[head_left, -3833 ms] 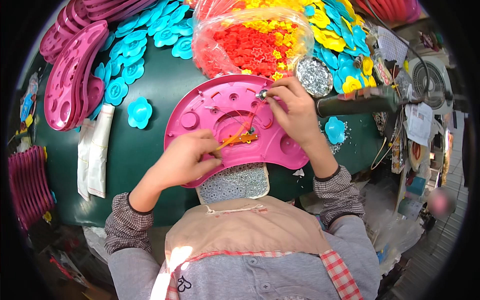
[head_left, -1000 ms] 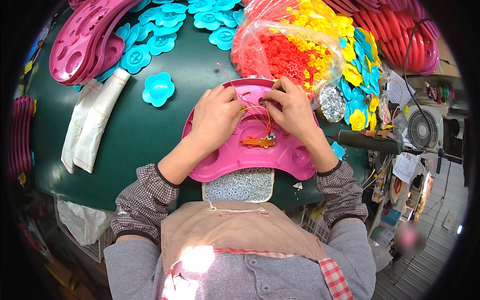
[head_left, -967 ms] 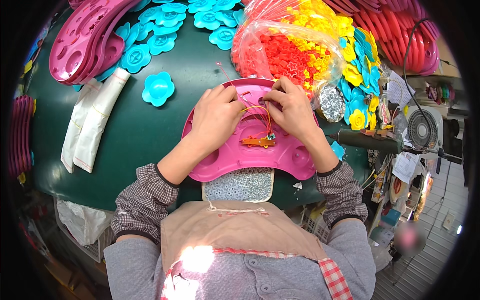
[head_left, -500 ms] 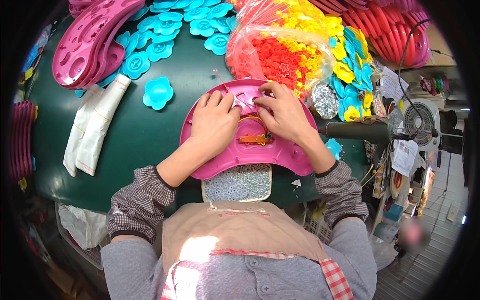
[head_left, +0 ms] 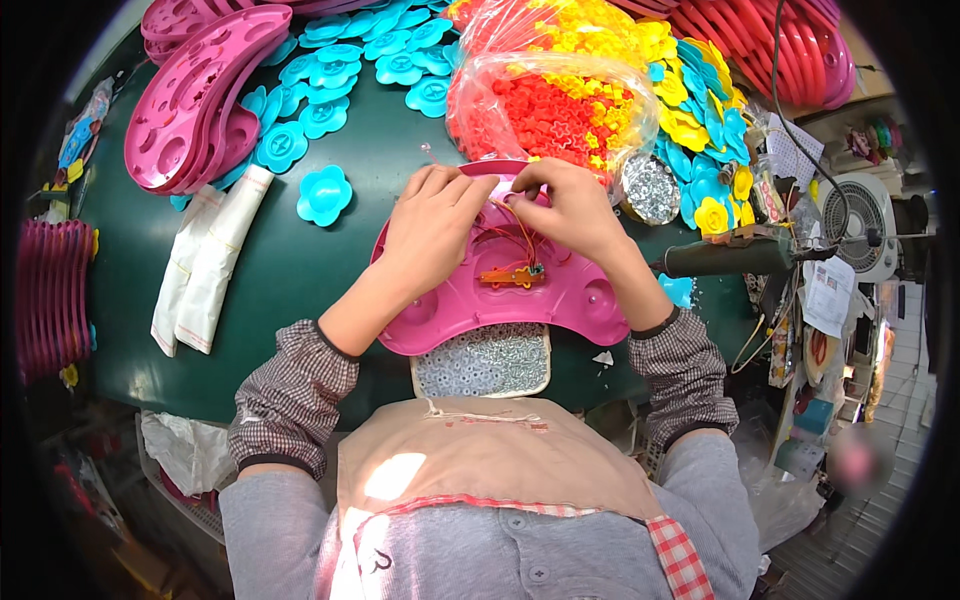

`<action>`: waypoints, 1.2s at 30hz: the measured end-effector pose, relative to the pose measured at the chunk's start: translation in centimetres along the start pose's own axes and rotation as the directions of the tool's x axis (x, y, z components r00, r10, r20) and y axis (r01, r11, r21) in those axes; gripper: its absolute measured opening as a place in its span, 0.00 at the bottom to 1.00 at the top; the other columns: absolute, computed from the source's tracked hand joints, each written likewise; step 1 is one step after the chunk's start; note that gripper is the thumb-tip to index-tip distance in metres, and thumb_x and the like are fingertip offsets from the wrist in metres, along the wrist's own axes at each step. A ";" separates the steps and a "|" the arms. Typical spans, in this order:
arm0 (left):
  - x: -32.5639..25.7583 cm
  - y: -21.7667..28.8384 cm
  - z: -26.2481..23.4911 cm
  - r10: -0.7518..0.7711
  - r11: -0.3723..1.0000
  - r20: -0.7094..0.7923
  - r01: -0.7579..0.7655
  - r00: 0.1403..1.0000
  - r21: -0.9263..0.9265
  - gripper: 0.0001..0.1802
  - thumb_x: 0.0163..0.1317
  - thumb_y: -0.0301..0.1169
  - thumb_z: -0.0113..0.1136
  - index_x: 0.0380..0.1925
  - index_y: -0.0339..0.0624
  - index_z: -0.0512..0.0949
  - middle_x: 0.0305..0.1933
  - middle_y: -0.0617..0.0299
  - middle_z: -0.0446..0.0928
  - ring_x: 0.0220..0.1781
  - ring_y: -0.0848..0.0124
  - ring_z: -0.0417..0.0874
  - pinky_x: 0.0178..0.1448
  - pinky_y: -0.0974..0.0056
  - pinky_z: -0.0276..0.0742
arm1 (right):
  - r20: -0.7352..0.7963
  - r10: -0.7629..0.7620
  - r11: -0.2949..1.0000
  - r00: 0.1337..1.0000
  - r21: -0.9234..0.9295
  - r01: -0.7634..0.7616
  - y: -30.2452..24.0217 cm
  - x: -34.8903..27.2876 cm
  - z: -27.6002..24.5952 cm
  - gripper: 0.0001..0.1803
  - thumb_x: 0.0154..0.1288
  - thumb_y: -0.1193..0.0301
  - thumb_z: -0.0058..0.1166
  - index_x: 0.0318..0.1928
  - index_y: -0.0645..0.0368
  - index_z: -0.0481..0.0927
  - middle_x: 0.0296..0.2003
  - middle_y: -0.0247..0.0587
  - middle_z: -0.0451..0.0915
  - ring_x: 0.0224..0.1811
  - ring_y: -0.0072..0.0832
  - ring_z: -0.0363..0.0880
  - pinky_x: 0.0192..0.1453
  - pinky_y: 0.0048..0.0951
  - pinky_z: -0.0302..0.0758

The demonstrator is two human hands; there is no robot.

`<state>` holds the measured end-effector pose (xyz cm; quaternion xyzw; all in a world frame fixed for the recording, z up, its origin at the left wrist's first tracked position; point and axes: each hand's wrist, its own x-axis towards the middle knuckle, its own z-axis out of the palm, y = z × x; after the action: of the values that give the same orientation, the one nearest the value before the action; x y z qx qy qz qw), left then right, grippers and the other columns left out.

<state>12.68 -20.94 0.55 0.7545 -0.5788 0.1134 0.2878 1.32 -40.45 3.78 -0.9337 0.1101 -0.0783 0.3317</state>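
Nearest you, past the apron, are small metal parts. Beyond, the pink shell lies on the bench, holding wires. Your left hand and right hand meet over its far half, fingers bent; their grip can't be told. Apparently you're arranging wiring; next calls for delicate fingertip control.

Dark green worktable, whitish fan at right, white paper below it, pale lined surface beyond
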 end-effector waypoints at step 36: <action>-1.4 3.7 -2.8 -0.152 0.971 0.167 0.178 0.974 -0.159 0.18 0.63 0.24 0.65 0.54 0.41 0.82 0.42 0.54 0.77 0.44 0.51 0.81 0.47 0.50 0.77 | -0.223 -0.225 0.974 0.948 -0.035 0.223 2.3 -4.7 -0.3 0.09 0.63 0.79 0.65 0.44 0.60 0.85 0.40 0.44 0.85 0.41 0.44 0.88 0.44 0.38 0.84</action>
<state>9.21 -18.84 3.20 0.7788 -0.5419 -0.0200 0.3153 -3.60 -41.13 2.22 -0.9267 0.0405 -0.2203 0.3018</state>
